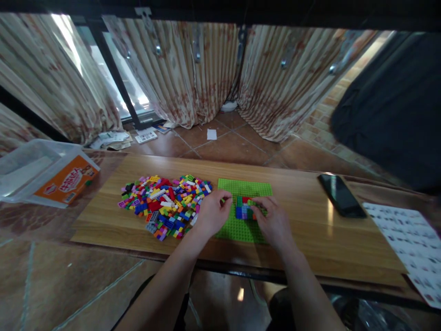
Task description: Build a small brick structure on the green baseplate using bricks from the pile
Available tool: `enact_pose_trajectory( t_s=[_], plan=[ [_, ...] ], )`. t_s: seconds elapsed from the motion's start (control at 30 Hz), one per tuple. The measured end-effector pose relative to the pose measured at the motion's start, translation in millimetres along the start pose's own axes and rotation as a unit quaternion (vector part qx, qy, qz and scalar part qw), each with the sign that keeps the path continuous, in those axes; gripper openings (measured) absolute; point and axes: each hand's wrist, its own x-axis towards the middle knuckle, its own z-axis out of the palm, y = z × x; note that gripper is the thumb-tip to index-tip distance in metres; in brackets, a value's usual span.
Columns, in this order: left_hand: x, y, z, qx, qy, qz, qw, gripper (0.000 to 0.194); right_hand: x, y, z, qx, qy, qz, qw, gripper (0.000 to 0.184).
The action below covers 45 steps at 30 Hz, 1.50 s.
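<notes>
A bright green studded baseplate lies on the wooden board, with a small block of coloured toy bricks on it in blue, red, green and light blue. My right hand is at the right side of this block, thumb and fingers closed on its bricks and covering part of them. Over the plate's left edge is my left hand, its fingers curled into a pinch; anything between the fingertips is too small to make out. To its left spreads a large pile of loose toy bricks in many colours.
A clear plastic tub with an orange label stands at the far left. On the right lie a black phone and a printed sheet. The wooden board rests on a narrow table. Curtains hang beyond.
</notes>
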Motion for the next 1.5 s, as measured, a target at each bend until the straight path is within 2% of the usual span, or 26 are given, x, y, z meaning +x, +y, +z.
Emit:
enact_pose_trajectory(
  t_s=[0.23,0.6,0.87,1.17,1.5],
  plan=[
    [0,-1,5.8,0.04,-0.034,0.008,0.999,0.013,0,-4,7,-0.014,-0.007,-0.031,0.999,0.017],
    [-2,-3,8.7,0.057,-0.045,0.017,0.997,0.015,0,-2,12,-0.044,-0.001,-0.057,0.997,0.016],
    [-2,-3,8.9,0.078,-0.052,0.014,0.995,0.016,0,0,16,-0.029,0.011,-0.055,0.998,0.018],
    [-3,-1,9.3,0.091,-0.053,0.008,0.994,0.017,1,-3,12,-0.029,0.034,-0.009,0.999,0.021],
    [-4,-3,11.0,0.068,-0.064,0.036,0.995,0.02,0,-1,18,-0.014,0.023,-0.029,0.999,0.018]
  ],
)
